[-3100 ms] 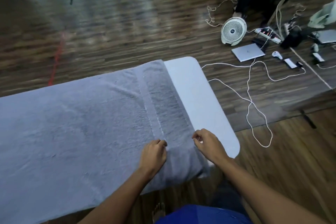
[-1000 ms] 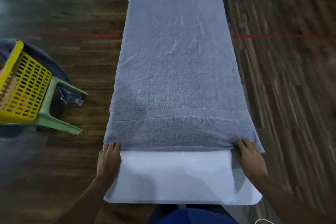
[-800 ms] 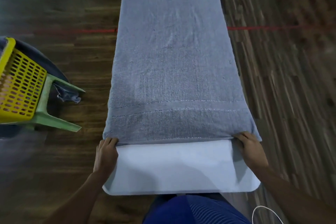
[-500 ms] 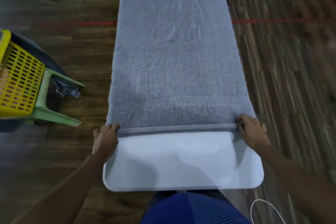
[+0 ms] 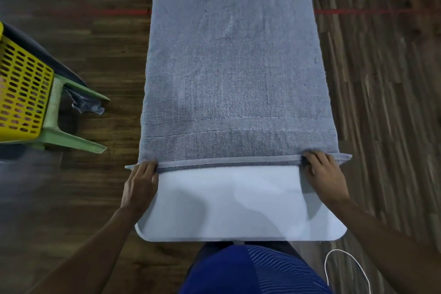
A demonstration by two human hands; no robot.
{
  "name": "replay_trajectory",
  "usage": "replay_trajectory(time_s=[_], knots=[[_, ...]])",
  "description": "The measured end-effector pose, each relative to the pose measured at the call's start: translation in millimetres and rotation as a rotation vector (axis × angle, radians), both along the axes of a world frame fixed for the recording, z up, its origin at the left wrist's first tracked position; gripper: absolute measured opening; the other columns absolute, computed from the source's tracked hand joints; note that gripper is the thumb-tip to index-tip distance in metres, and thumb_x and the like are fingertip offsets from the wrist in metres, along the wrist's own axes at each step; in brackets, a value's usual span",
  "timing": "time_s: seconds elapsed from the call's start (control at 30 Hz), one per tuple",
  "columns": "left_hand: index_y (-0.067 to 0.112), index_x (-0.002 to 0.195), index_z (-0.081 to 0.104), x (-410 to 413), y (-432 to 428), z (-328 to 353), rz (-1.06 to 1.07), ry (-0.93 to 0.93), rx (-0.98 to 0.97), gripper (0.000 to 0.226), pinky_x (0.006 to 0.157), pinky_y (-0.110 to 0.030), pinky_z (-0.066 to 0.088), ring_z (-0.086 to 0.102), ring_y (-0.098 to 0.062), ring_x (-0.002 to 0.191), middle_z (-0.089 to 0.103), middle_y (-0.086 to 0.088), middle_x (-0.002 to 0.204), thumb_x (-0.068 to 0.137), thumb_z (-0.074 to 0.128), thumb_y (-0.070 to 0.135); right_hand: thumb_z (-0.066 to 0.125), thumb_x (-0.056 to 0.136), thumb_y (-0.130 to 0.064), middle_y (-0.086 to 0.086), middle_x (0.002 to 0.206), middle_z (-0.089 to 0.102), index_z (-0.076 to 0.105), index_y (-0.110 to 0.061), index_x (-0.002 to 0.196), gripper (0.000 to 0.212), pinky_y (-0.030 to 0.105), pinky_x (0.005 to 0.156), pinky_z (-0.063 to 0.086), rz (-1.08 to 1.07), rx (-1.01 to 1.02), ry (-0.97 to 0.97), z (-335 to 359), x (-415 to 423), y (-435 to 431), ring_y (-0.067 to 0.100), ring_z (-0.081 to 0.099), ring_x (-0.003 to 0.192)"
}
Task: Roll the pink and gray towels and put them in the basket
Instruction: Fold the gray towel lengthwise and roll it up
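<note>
At the far left edge, a yellow perforated basket (image 5: 22, 93) is seen only in part; it appears to be resting on a green plastic stool (image 5: 71, 143), though the blur there leaves this uncertain. A crumpled dark cloth (image 5: 87, 105) is seen between the stool's legs, on the wooden floor (image 5: 107, 55).

The left hand (image 5: 140, 184) is placed at the left corner of the towel's near hem, with its fingers curled onto the hem and gripping it. The gray towel (image 5: 233, 67) is spread flat along a white table (image 5: 229, 210) and runs away from the person and out of view at the top. It is well apart from the basket. A narrow strip of its near hem is turned over onto itself, forming a thin band between the two hands. The near end of the table is left bare.

The right hand (image 5: 324, 174) is set at the right corner of the hem, its fingers likewise bent over the folded strip and clamped on it. A red line (image 5: 358, 11) is marked across the floor beyond, and a white cable (image 5: 346, 267) is looped on the floor at the lower right.
</note>
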State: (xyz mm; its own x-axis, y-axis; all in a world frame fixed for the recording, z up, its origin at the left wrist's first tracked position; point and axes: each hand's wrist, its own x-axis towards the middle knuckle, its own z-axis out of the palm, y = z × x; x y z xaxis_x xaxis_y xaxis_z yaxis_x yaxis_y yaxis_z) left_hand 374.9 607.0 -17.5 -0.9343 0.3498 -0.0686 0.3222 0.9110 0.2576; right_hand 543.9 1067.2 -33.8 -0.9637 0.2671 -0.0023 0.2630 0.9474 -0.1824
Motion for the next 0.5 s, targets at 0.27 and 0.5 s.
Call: replay_trajectory(time_s=[0.27,0.5], knots=[[-0.002,0.102,0.070,1.8,1.8,-5.7,-0.034,0.068,-0.016,0.022,0.068,-0.046,0.056,0.065,-0.037,0.092,0.069,-0.016,0.099,0.081,0.067,-0.003,0.042,0.083,-0.020,0.008,0.103,0.068,0.069,-0.008,0.106,0.038,0.041,0.071,0.053,-0.091,0.010,0.012,6.7,-3.7,-8.8,0.030,0.054,0.094],[0.002,0.098,0.068,-5.2,-13.1,-2.4,-0.106,-0.012,0.034,0.016,0.076,-0.049,0.051,0.060,-0.035,0.087,0.068,-0.013,0.090,0.083,0.064,-0.002,0.039,0.080,-0.028,0.003,0.090,0.068,0.073,-0.014,0.096,0.040,0.046,0.073,0.050,-0.129,-0.085,-0.094,12.7,-5.4,1.4,0.032,0.059,0.089]])
